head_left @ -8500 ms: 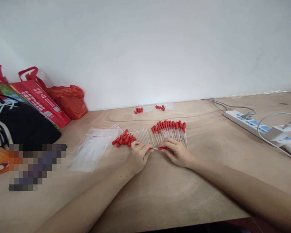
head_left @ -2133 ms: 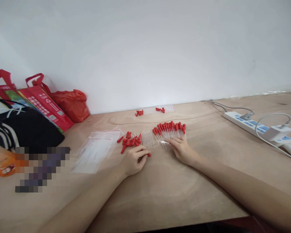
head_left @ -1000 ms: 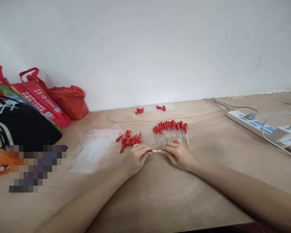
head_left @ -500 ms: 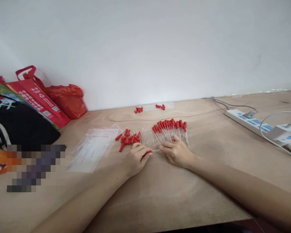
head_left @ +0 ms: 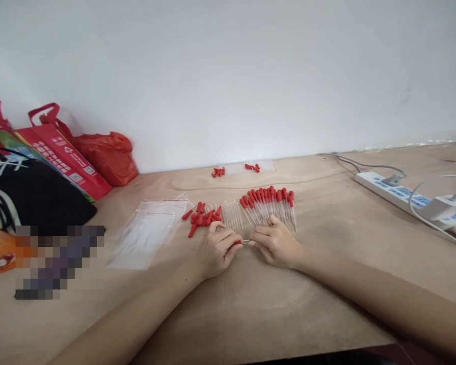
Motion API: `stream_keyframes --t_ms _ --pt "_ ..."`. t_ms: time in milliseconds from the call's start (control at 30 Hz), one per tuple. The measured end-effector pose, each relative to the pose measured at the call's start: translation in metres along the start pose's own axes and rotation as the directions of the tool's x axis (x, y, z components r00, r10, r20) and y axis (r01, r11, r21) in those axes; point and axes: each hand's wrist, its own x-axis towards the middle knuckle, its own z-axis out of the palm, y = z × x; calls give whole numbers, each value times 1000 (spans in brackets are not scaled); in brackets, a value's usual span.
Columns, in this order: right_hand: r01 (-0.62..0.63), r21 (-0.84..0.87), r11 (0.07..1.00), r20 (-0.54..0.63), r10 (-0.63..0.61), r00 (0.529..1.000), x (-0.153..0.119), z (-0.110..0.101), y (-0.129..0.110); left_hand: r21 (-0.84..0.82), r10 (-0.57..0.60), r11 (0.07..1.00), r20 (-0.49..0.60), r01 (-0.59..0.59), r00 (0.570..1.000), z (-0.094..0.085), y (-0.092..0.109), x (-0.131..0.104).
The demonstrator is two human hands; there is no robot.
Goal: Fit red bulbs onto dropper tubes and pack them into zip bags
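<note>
My left hand (head_left: 221,249) pinches a red rubber dropper bulb (head_left: 237,243), mostly covered by the fingers. From the right, my right hand (head_left: 275,242) grips a clear glass dropper tube (head_left: 245,242), whose end meets the bulb between the two hands. How deep the tube sits in the bulb is hidden. Just behind my left hand lies a pile of loose red bulbs (head_left: 203,217). Bare clear tubes (head_left: 232,214) lie side by side to its right. Beyond my right hand, several droppers with red bulbs (head_left: 268,196) fan out on the table.
Clear zip bags (head_left: 142,238) lie flat on the wooden table (head_left: 269,314). More red bulbs (head_left: 218,172) and a bag are near the wall. Left stand a red carrier bag (head_left: 64,157) and a black bag (head_left: 34,197); right, a white power strip (head_left: 395,190) with cords.
My hands have come slightly closer together and nearer to me, so less of the tube shows between them. The view has shifted a little.
</note>
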Motion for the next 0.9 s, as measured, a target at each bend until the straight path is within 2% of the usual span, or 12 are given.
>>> stream_keyframes --t_ms 100,267,433,567,633,700,767,900 --pt "-26 15 1000 16 26 1000 1 2 -1 -11 4 1000 -12 -4 1000 1 -1 0" --pt "-60 43 997 5 60 998 1 1 3 -38 -53 998 -83 50 995 -4 -5 1" --pt "-32 -8 999 12 32 999 -1 -3 7 0 -55 998 -149 56 987 -9 -8 1" --pt "-49 -51 997 6 49 999 -3 -3 3 32 -28 999 -131 32 991 -7 -11 -1" --pt "-124 -23 992 3 124 992 -4 -1 2 77 -87 992 -121 97 989 -7 -16 -2" --pt "-263 16 965 -25 264 964 -4 3 3 141 -196 966 -135 215 971 -7 -21 -3" --pt "-411 42 911 -60 413 909 -3 7 8 197 -297 924 -165 327 941 -6 -27 -4" --pt "-606 28 795 -87 606 791 7 14 24 246 -370 877 -205 413 906 -5 -35 -5"
